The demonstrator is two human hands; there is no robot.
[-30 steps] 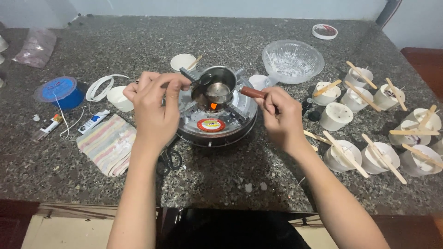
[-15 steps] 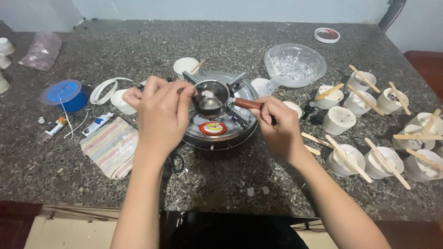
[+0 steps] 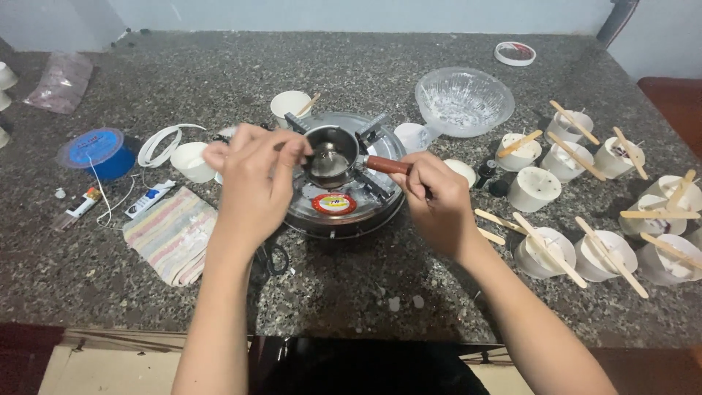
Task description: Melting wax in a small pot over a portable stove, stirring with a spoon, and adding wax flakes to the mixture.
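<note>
The right hand [image 3: 437, 197] is gripping the brown handle [image 3: 387, 165] of a small steel pot [image 3: 330, 156], fingers curled tight around it. The pot is sitting on a round stove [image 3: 344, 201] in the middle of the stone counter [image 3: 351, 292]. The left hand [image 3: 256, 179] is hovering at the pot's left rim, its fingers pinched narrow on a thin stick [image 3: 281, 145]; whether the stick's tip is reaching into the pot cannot be told.

A striped cloth [image 3: 172, 234] is lying near left of the stove, with a blue reel [image 3: 99, 152] and a small tube [image 3: 150, 199] further left. A clear bowl [image 3: 463, 101] is standing far right of the stove. White cups [image 3: 534, 189] with wooden sticks [image 3: 548, 249] laid across their rims are crowding the right side of the counter.
</note>
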